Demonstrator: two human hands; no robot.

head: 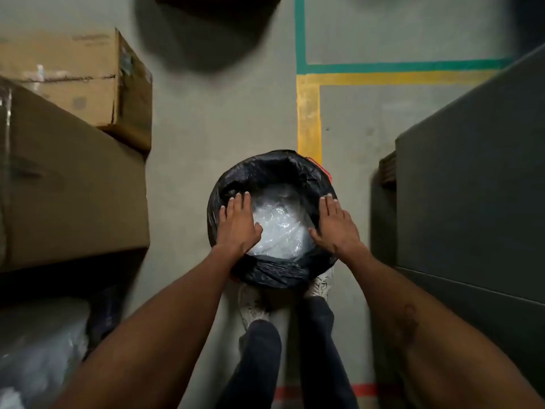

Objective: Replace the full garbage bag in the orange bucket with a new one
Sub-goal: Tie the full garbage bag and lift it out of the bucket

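Resting on garbage bag (274,169) rim — left hand (237,222), right hand (336,224), each grip spread flat

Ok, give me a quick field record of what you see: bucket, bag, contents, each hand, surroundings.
bucket: orange bucket, only a sliver of its rim shows at the far right
bag: black garbage bag folded over the rim, not yet lifted out
contents: crumpled clear plastic
left hand: flat, fingers straight, on the bag's left rim
right hand: flat, on the bag's right rim
surroundings: cardboard boxes to the left, dark grey unit to the right, yellow floor tape beyond
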